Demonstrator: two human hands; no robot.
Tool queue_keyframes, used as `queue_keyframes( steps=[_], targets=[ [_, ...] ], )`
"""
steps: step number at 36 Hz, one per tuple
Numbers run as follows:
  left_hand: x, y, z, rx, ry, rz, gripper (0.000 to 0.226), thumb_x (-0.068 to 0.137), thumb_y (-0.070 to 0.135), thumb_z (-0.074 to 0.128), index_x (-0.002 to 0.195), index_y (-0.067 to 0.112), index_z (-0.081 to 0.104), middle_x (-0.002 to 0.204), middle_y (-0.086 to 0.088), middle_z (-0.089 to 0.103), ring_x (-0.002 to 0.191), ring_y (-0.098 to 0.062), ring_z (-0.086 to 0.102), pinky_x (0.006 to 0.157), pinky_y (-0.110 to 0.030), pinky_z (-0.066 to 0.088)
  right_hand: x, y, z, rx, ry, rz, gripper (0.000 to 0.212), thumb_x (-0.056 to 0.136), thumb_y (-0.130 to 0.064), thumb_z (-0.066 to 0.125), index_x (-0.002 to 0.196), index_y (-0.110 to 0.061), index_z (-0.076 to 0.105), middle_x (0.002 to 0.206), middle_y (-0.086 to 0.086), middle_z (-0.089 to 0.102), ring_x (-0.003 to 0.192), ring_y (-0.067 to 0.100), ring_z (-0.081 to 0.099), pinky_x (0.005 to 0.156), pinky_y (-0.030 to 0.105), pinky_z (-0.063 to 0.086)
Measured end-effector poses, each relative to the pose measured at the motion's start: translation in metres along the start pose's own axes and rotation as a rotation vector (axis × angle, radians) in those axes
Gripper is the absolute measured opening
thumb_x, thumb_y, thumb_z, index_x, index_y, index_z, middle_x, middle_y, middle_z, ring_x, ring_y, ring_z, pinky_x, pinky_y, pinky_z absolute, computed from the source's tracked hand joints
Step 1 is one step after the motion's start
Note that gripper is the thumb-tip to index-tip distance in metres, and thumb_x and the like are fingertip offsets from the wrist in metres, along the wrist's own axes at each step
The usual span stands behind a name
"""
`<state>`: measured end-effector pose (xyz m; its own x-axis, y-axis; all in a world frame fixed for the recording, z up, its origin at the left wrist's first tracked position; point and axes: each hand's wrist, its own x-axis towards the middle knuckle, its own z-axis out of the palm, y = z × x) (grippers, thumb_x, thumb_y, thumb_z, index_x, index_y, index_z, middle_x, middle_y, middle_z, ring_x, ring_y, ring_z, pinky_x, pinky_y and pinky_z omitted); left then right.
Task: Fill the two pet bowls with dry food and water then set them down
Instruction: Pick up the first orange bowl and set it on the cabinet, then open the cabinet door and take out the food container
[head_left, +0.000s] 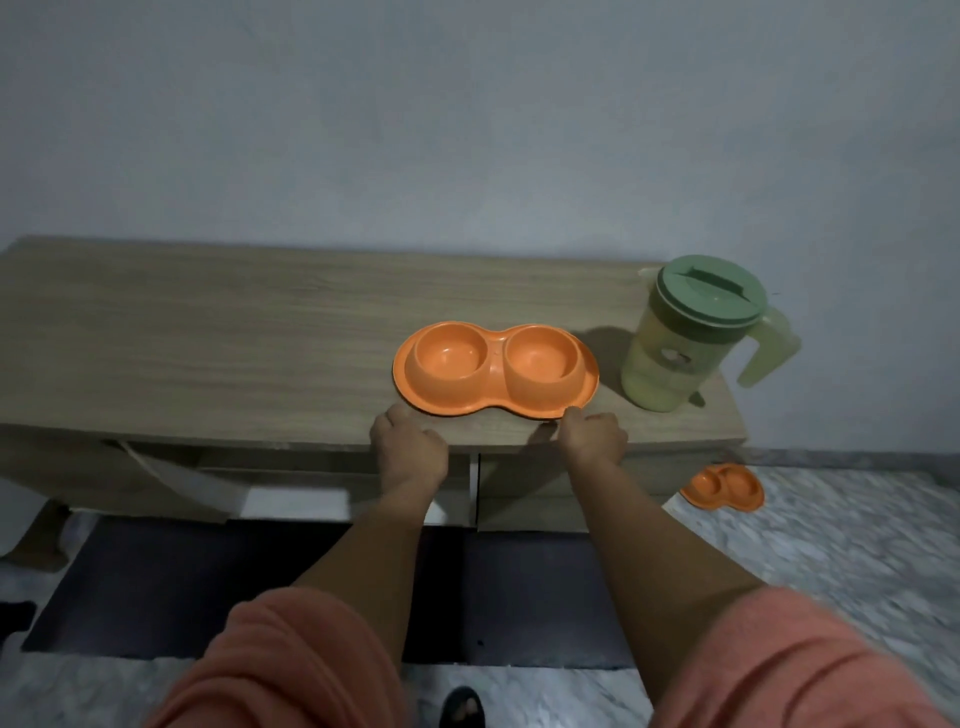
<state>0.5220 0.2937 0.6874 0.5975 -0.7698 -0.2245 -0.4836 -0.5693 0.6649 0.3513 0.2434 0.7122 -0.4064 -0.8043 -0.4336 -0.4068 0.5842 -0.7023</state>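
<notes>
Your left hand and right hand sit at the near rim of the orange double pet bowl on the wooden tabletop, fingers curled at its edge, though you cannot tell from here whether they actually pinch the rim or only touch it. Both wells look empty and the lidded green pitcher stands just beside the bowl on your right, so keep the bowl flat and square to you, clear of the tabletop edge. Steady it with one hand before you pour, since light plastic probably slides; a second orange double bowl lies on the floor.

Loose salmon-pink sleeves cover both upper arms.
</notes>
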Motion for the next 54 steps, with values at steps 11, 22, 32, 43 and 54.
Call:
queue_keyframes(
  steps=[11,22,32,43,54],
  targets=[
    [-0.028,-0.035,0.006,0.445,-0.228,0.285,0.088,0.086,-0.010,0.044,0.154,0.008,-0.008,0.162,-0.005,-0.017,0.150,-0.019,-0.014,0.123,-0.035,0.011,-0.042,0.055,0.016,-0.690,-0.317,-0.531,0.040,0.093,-0.025,0.047,0.124,0.000,0.052,0.135,0.012,0.040,0.118,0.030,0.051,0.100,0.033,0.040],
    [-0.023,-0.059,0.001,0.462,-0.253,0.438,0.098,0.079,-0.014,0.045,0.153,0.015,-0.013,0.161,0.002,-0.023,0.149,-0.015,-0.019,0.121,-0.041,0.021,-0.044,0.071,0.063,-1.325,-0.391,-0.968,0.056,0.099,-0.017,0.038,0.151,-0.013,0.020,0.160,-0.003,-0.015,0.126,0.028,0.043,0.094,0.039,0.044],
    [-0.017,-0.065,0.006,0.529,-0.234,0.472,0.100,0.079,-0.014,0.042,0.151,0.017,-0.020,0.158,0.005,-0.030,0.147,-0.012,-0.023,0.112,-0.038,0.037,-0.046,0.058,0.083,-1.613,-0.317,-0.906,0.054,0.101,-0.026,0.032,0.152,-0.015,0.017,0.160,0.008,-0.009,0.132,0.035,0.035,0.099,0.048,0.040],
    [-0.017,-0.065,0.009,0.565,-0.226,0.470,0.104,0.081,-0.009,0.052,0.151,0.013,-0.022,0.159,0.001,-0.028,0.148,-0.017,-0.021,0.118,-0.038,0.028,-0.054,0.065,0.083,-1.619,-0.099,-0.986,0.062,0.098,-0.034,0.036,0.151,-0.011,0.015,0.152,0.010,0.019,0.124,0.032,0.032,0.091,0.047,0.038],
    [-0.026,-0.051,0.006,0.613,-0.280,0.368,0.099,0.088,0.001,0.054,0.152,0.014,-0.021,0.159,-0.001,-0.029,0.147,-0.019,-0.024,0.122,-0.042,0.018,-0.075,0.096,0.071,-1.511,-0.103,-1.054,0.073,0.098,-0.038,0.032,0.151,-0.004,-0.005,0.159,0.013,0.006,0.146,0.037,-0.013,0.117,0.051,-0.006]
  ],
)
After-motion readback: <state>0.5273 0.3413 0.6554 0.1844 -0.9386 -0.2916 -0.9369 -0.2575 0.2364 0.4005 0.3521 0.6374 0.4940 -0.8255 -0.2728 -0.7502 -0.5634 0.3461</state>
